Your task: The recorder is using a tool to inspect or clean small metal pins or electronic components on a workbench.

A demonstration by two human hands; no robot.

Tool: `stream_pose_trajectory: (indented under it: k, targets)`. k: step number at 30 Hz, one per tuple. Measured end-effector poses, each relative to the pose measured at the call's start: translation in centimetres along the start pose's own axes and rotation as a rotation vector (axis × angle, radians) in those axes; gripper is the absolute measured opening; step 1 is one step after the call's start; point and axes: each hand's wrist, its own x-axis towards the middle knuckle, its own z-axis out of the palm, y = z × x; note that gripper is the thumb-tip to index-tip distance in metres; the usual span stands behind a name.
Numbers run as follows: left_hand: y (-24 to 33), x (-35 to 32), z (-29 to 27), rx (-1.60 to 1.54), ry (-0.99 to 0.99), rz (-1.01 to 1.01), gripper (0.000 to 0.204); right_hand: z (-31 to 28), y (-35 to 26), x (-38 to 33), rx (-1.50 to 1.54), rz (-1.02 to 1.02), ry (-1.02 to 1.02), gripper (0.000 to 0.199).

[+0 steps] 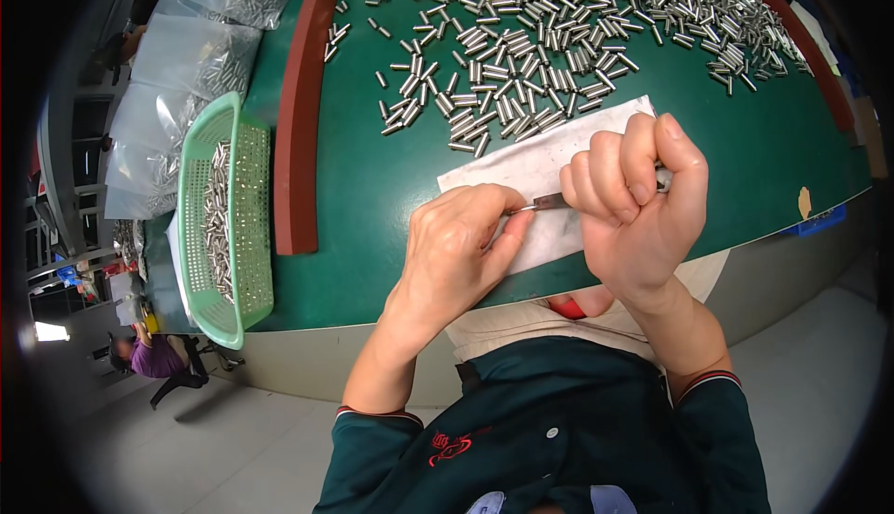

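My left hand (458,246) is closed, thumb and forefinger pinching a small shiny metal pin (527,208); the rest of the pin is hidden by the fingers. Wrapped into a fist, my right hand (643,202) grips a knife-like tool with a short, flat, dark blade (551,201). The blade points left and its tip meets or nearly meets the pin. Most of the tool's handle is covered by my fingers. Both hands are over a white cloth (503,171) lying near the table's front edge. Many loose metal pins (521,67) are spread on the green table (372,207) beyond the cloth.
Dark red bars (300,142) border the work area left and right. Left of them stands a green plastic basket (237,314) holding metal pins. Clear plastic bags (154,95) of pins lie behind it. A blue tray (819,221) sits at the right edge. Another person (158,356) is far left.
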Motion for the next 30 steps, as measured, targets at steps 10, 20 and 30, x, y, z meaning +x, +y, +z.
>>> stream_pose_trajectory:
  k: [10,20,30]
  targets:
    - [-0.45,-0.36,0.48,-0.022,0.08,0.04,0.009,-0.15,0.05,-0.01,-0.01,0.016,-0.009,0.04]
    - [-0.47,-0.21,0.6,-0.049,0.085,0.046,0.009,-0.22,-0.02,0.01,-0.016,0.025,-0.045,0.04]
    - [-0.31,-0.25,0.61,-0.052,0.082,0.04,0.009,-0.01,-0.01,-0.01,-0.032,0.019,-0.039,0.04]
